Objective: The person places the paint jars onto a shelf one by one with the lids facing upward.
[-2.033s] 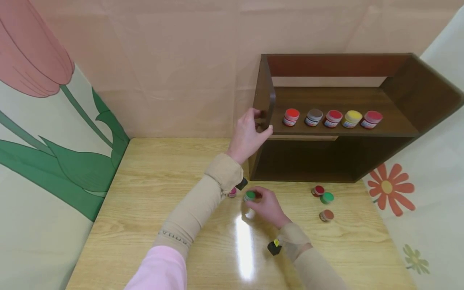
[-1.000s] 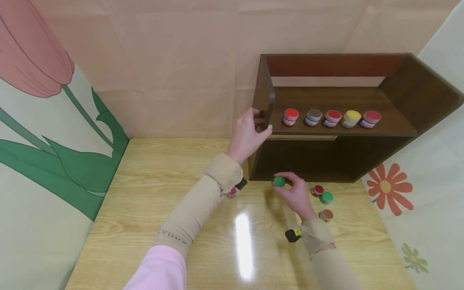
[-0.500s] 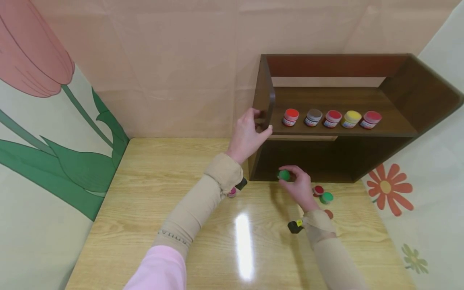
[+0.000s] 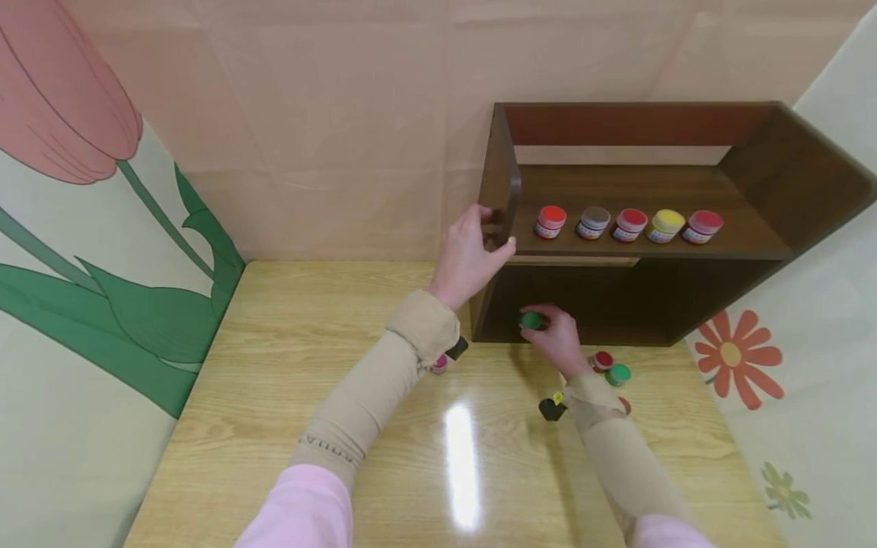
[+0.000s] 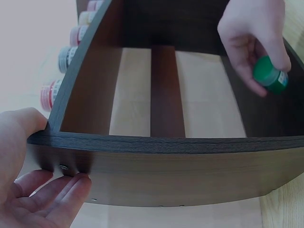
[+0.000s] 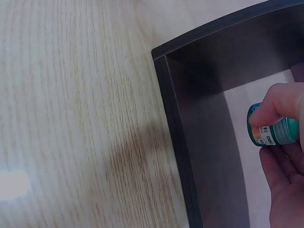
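My right hand (image 4: 558,337) pinches a small green paint jar (image 4: 530,320) between thumb and fingers, at the front of the lower compartment of a dark brown shelf (image 4: 637,183). In the right wrist view the jar (image 6: 267,132) lies tilted on its side in the grip, label showing. The left wrist view has it close over the bottom board. My left hand (image 4: 468,255) holds the shelf's left side panel, thumb on the front edge and fingers against the outer face. On the upper board stand several paint jars in a row, from a red one (image 4: 550,222) to a crimson one (image 4: 703,227).
Right of my right hand, a dark red jar (image 4: 603,361) and another green jar (image 4: 619,374) stand on the wooden table (image 4: 288,365). A brown jar (image 4: 624,405) is mostly hidden by my right wrist. A pink jar (image 4: 439,364) sits beside my left forearm.
My right hand has lifted the green jar off the table and carried it right and away from me to the lower compartment. My left hand has stayed on the shelf's side.
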{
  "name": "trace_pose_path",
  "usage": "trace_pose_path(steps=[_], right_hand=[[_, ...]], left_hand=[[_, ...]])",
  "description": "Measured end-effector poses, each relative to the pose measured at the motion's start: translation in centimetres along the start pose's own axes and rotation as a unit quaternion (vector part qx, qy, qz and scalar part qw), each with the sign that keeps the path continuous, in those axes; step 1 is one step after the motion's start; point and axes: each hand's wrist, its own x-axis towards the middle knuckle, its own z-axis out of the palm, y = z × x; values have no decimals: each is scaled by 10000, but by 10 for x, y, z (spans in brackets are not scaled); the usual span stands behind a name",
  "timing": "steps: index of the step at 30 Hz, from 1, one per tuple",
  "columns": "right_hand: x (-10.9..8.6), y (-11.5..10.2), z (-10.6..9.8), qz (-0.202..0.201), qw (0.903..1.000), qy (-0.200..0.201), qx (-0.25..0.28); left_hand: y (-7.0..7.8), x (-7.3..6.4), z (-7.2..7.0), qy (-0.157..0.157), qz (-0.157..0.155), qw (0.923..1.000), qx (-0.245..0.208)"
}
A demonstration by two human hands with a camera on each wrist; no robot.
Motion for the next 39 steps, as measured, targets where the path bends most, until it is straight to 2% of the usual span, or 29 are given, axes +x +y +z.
trace_pose_path(steps=[7, 15, 23, 39], right_hand=[[17, 5, 7, 93, 9992, -230, -329], [29, 10, 13, -55, 9979, -418, -491], [34, 18, 21, 395, 9943, -760, -633], [35, 24, 29, 448, 9925, -817, -790]], left_hand=[[1, -1, -1, 31, 16, 10000, 81], [1, 0, -1, 14, 14, 9998, 209], [1, -1, -1, 15, 7, 9998, 181], [1, -1, -1, -43, -85, 9997, 215]])
